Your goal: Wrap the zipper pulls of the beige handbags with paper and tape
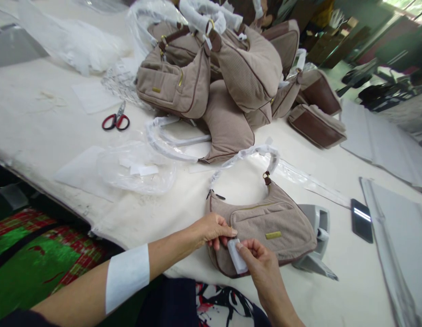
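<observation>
Pinching white slip (237, 258), right hand (263, 263); left hand (215, 230) closed, hold unclear; ribbed taupe bag (253, 223), gold-coloured plate (273, 235).

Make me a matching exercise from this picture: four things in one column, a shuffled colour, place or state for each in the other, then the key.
Column one
1. Right hand
2. Scissors
3. Phone
4. Nearest bag

Column two
A. Dark, lying beside grey sheets
B. Taupe, with a plastic-wrapped strap
C. Pinching a small whitish piece
D. With red and black handles

Right pairs: 1-C, 2-D, 3-A, 4-B
</observation>
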`<state>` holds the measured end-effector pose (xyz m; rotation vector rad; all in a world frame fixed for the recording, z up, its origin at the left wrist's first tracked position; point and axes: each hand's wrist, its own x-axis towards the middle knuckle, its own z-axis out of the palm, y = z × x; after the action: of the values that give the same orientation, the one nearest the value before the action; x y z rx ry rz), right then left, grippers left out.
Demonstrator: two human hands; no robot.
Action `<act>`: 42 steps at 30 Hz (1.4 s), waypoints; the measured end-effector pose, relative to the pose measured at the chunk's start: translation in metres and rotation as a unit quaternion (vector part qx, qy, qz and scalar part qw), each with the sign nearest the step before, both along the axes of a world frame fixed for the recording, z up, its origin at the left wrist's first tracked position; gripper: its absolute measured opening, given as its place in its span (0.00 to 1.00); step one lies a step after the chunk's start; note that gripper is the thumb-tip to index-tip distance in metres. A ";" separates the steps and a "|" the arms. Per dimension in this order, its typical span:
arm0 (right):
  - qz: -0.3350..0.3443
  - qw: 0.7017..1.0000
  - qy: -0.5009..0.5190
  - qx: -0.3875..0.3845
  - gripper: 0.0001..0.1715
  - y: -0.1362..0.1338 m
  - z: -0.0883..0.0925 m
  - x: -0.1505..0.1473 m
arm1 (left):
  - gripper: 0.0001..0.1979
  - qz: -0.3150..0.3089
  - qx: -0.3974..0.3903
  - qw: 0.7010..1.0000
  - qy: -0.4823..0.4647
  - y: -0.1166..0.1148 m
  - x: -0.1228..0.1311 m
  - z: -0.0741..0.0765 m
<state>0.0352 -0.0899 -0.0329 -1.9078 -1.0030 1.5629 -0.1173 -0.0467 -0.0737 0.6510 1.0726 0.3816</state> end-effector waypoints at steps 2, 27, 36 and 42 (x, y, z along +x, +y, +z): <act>-0.008 1.000 -0.002 0.007 0.21 0.002 -0.001 -0.001 | 0.21 0.001 -0.003 1.000 -0.001 0.000 -0.001 0.003; 0.503 0.746 -0.231 0.371 0.17 0.081 0.004 0.012 | 0.14 0.186 -0.049 0.980 0.047 -0.028 -0.003 0.010; 0.630 0.646 -0.362 0.233 0.27 0.131 -0.004 0.016 | 0.13 0.191 0.010 0.977 0.089 -0.021 0.009 0.013; 0.574 0.703 -0.386 0.162 0.27 0.091 -0.008 0.015 | 0.13 0.068 0.046 0.994 0.067 -0.020 -0.020 0.001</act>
<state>0.0500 0.0013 -0.0407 -1.6553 -3.0170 0.7501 -0.1378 -0.0668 -0.0726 0.6947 1.2364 0.5138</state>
